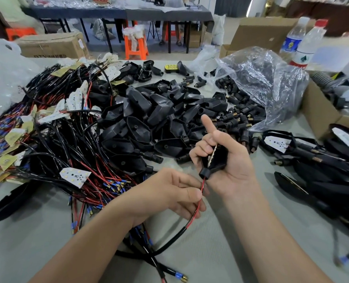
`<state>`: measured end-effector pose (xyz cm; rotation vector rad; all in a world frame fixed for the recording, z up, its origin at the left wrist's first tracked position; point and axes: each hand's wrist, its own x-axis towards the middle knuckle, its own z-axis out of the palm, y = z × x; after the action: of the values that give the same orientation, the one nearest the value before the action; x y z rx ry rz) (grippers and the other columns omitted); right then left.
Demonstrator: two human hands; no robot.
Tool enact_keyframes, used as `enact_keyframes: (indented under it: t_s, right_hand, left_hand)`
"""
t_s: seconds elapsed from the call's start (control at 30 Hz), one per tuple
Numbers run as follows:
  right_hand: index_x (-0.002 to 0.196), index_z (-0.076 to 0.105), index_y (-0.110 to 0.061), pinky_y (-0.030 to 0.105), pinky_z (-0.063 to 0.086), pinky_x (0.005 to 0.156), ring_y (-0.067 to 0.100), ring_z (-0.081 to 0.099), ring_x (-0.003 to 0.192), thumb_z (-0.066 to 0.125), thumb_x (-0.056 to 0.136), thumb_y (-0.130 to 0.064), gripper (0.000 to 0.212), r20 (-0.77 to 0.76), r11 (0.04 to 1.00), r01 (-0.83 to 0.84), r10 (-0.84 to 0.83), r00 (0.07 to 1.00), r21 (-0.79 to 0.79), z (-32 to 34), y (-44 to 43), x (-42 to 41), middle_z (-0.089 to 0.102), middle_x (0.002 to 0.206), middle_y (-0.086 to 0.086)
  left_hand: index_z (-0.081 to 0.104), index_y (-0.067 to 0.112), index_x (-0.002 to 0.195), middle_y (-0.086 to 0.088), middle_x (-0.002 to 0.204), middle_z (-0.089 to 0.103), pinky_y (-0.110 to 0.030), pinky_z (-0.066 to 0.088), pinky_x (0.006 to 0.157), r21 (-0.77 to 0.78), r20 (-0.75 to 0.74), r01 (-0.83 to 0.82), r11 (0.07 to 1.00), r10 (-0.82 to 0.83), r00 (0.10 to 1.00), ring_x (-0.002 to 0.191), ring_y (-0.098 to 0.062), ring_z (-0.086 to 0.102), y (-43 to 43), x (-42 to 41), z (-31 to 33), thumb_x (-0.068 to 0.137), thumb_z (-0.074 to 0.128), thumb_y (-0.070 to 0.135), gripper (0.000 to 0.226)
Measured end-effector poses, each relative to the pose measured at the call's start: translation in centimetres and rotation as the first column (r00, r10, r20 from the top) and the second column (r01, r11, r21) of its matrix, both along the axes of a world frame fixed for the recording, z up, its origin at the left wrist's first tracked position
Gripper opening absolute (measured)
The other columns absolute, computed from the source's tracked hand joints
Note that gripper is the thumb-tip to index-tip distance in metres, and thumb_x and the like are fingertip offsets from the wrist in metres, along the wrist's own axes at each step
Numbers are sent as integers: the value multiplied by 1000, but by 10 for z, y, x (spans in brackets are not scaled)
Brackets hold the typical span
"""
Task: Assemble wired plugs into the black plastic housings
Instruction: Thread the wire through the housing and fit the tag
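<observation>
My right hand (228,164) grips a black plastic housing (215,160) with its narrow neck pointing down; the index finger sticks up. A small board edge shows inside the housing. A red and black wire (198,205) comes out of the neck and runs down into a black sheathed cable. My left hand (169,193) pinches that wire just below the neck, between thumb and fingers. A heap of empty black housings (149,119) lies in the middle of the table. Wired boards with red and black leads (57,144) are piled at the left.
A clear plastic bag (257,82) spills small black plugs at the right. Finished assemblies (312,160) lie far right beside a cardboard box (320,113). Two water bottles (304,43) stand behind. The grey table (210,252) fills the foreground.
</observation>
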<state>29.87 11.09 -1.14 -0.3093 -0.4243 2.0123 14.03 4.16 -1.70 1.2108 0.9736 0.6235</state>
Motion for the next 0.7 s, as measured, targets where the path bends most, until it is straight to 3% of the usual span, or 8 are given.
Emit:
enact_keyframes:
  t_s: [0.1, 0.2, 0.27, 0.33, 0.4, 0.53, 0.6, 0.7]
  right_hand:
    - [142, 56, -6, 29, 49, 62, 15, 47, 61, 52, 75, -1, 68, 60, 1000, -10, 9, 998, 5, 0, 5, 1, 52, 76, 3]
    - [136, 58, 0, 32, 48, 65, 19, 50, 62, 44, 69, -1, 68, 82, 1000, 8, -6, 997, -22, 2, 9, 4, 56, 77, 9]
    - [117, 70, -1, 34, 49, 72, 21, 54, 64, 45, 69, -3, 53, 90, 999, 33, -32, 995, -12, 3, 10, 9, 57, 72, 8]
    - [93, 77, -4, 38, 50, 78, 24, 57, 65, 51, 71, -8, 35, 110, 997, 76, -73, 991, -20, 5, 9, 14, 51, 58, 5]
    - [82, 78, -5, 38, 52, 78, 22, 55, 59, 56, 73, -11, 25, 129, 991, 128, -123, 984, -28, 7, 6, 14, 38, 43, 3]
    - [81, 79, -7, 33, 51, 69, 16, 47, 48, 62, 77, -7, 17, 243, 990, 120, -136, 960, 77, 6, 4, 14, 31, 38, -1]
    - [83, 80, -10, 32, 48, 71, 15, 46, 49, 59, 81, 0, 24, 377, 981, 77, -141, 916, 180, 4, 4, 16, 34, 40, -2]
    - [89, 80, -10, 26, 44, 63, 15, 45, 49, 61, 81, 0, 22, 582, 942, -43, -170, 795, 334, 2, 4, 21, 40, 43, 1]
  left_hand:
    - [75, 24, 83, -14, 93, 78, -29, 59, 68, -40, 48, -6, 999, 8, 999, 77, -22, 75, 0, 0, -2, 94, 67, 23, 14]
    - [69, 23, 81, -8, 69, 68, -23, 48, 49, -9, 93, -171, 985, 171, 981, 51, -16, 61, 2, 1, -5, 93, 63, 23, 14]
    - [71, 24, 79, -2, 56, 58, -19, 37, 43, 145, 54, -323, 935, 319, 946, 43, -11, 46, 5, 1, -5, 98, 62, 14, 23]
    - [73, 31, 81, 4, 53, 57, -21, 35, 45, 444, -133, -379, 812, 478, 868, 45, -7, 42, 7, -3, -4, 99, 63, 8, 31]
    - [72, 40, 92, 8, 61, 64, -25, 41, 52, 736, -277, -277, 618, 648, 710, 52, -5, 52, 6, -10, -1, 96, 68, 19, 22]
    - [80, 29, 102, 18, 88, 75, -19, 50, 78, 961, -189, -65, 269, 810, 555, 82, -3, 66, 4, -20, 7, 95, 67, 28, 15]
    - [81, 21, 100, 14, 91, 76, -27, 48, 82, 977, -195, 29, 213, 819, 539, 81, -10, 63, 7, -18, 5, 95, 67, 19, 15]
    - [80, 23, 91, 15, 92, 76, -30, 41, 87, 967, -237, 47, 250, 818, 525, 87, -15, 62, 11, -18, -3, 91, 66, 7, 21]
